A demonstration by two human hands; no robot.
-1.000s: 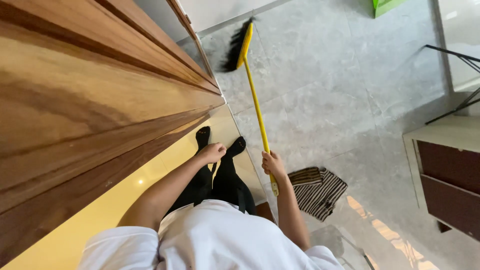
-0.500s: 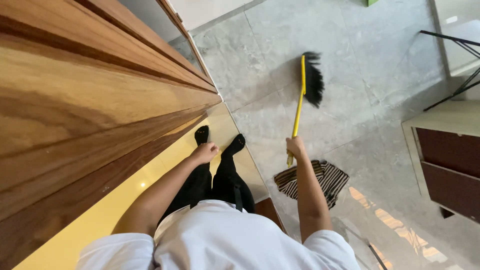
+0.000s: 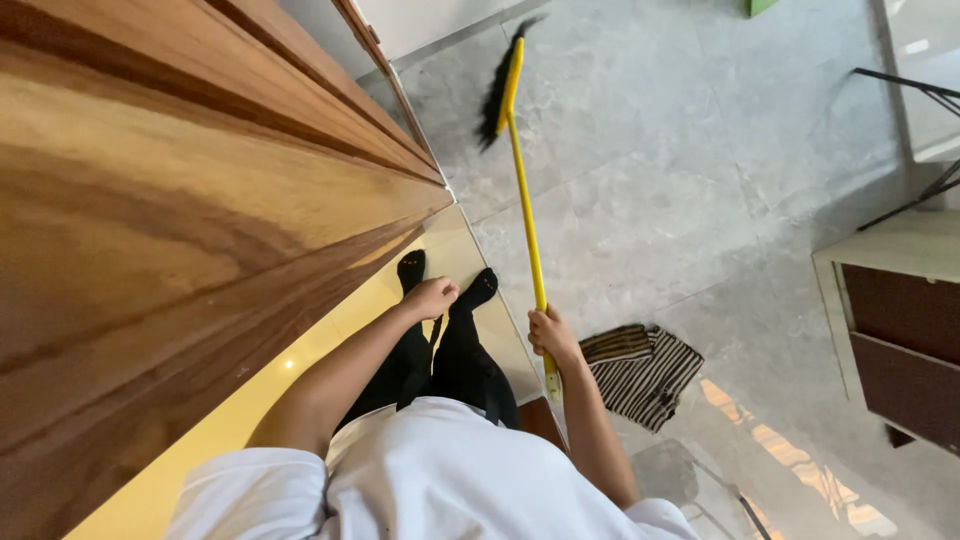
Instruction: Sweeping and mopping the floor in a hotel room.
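Right hand [image 3: 551,335] grips the yellow broom [image 3: 522,190]; left hand [image 3: 432,297] hangs loosely closed, empty, near a striped cloth [image 3: 640,372].

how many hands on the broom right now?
1. The right hand grips the yellow broom near the handle's top end; the left hand hangs free, closed loosely, above the feet.

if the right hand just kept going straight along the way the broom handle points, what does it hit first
Sliding up the yellow broom handle, the right hand would probably first meet the black bristle head on the grey floor; nothing else shows in that line, though depth is unclear.
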